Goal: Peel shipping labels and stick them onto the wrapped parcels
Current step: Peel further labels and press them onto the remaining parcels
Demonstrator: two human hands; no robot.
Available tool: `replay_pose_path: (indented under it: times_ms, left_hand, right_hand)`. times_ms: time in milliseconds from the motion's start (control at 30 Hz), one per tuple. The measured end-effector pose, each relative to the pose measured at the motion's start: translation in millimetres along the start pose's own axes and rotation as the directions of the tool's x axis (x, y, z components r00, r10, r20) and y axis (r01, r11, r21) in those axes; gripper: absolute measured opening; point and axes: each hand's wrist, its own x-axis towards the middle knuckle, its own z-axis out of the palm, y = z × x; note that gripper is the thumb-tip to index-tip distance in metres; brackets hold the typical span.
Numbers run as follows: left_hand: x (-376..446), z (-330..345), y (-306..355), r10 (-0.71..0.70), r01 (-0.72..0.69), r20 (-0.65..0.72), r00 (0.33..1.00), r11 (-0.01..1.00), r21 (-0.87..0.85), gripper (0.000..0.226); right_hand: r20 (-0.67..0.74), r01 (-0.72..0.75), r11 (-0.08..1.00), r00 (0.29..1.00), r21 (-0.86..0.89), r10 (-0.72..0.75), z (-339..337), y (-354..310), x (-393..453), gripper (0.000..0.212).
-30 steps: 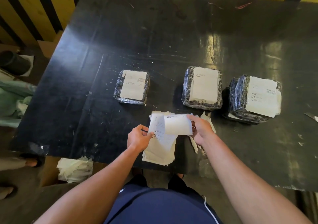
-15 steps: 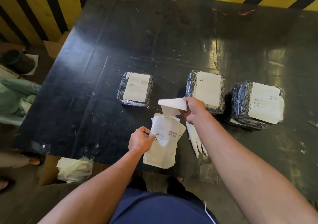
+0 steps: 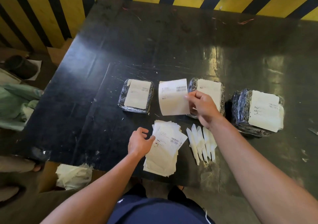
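Three black-wrapped parcels lie in a row on the dark table point(image 3: 172, 43), each with a white label on top: the left parcel point(image 3: 136, 95), the middle parcel point(image 3: 209, 89) and the right parcel point(image 3: 257, 111). My right hand point(image 3: 202, 107) pinches the right edge of a peeled shipping label point(image 3: 172, 97), held flat between the left and middle parcels. My left hand point(image 3: 140, 142) rests with curled fingers on the left edge of the label stack point(image 3: 166, 148) near the table's front edge.
Several peeled backing strips point(image 3: 202, 142) lie right of the stack. Crumpled paper sits in a cardboard box point(image 3: 74, 175) below the table's front left corner. A striped yellow-and-black wall point(image 3: 51, 8) stands behind. A person's feet and green cloth point(image 3: 15, 101) are at the left.
My right hand has carried the peeled label forward from the stack and turned it flat, printed side up, between the left and middle parcels. My left hand stays at the stack.
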Motion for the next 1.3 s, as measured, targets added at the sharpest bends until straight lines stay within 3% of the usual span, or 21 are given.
replay_pose_path:
  times_ms: [100, 200, 267, 400, 633, 1067, 1300]
  left_hand:
    - [-7, -23, 16, 0.109, -0.12, -0.055, 0.992, 0.954, -0.275, 0.02]
    - [-24, -46, 43, 0.219, -0.133, 0.098, 0.971, 0.83, -0.541, 0.032]
    - [-37, -55, 58, 0.298, -0.132, 0.191, 0.935, 0.794, -0.594, 0.04]
    - [-54, -59, 75, 0.352, -0.18, 0.145, 0.925, 0.739, -0.649, 0.028]
    - [-75, -67, 87, 0.387, -0.252, 0.086, 0.918, 0.738, -0.626, 0.019]
    - [-86, -72, 95, 0.412, -0.277, 0.095, 0.906, 0.748, -0.603, 0.019]
    - [-86, -72, 97, 0.417, -0.271, 0.115, 0.902, 0.752, -0.601, 0.02]
  right_hand:
    - [0.074, 0.029, 0.999, 0.997, -0.015, -0.028, -1, 26, -25, 0.01]
    - [0.107, 0.039, 0.999, 0.994, 0.002, -0.039, -1, 46, -47, 0.011]
    - [0.107, 0.062, 0.998, 0.992, 0.008, -0.063, 0, 55, -61, 0.013]
    - [0.085, 0.126, 0.992, 0.989, -0.017, -0.124, 0, 57, -82, 0.007]
    - [0.109, 0.204, 0.969, 0.97, 0.138, -0.219, -18, 12, -95, 0.016]
    - [0.212, 0.201, 0.973, 0.952, 0.111, -0.221, -26, -15, -97, 0.014]
    - [0.24, 0.205, 0.972, 0.944, 0.118, -0.228, -26, -20, -100, 0.024]
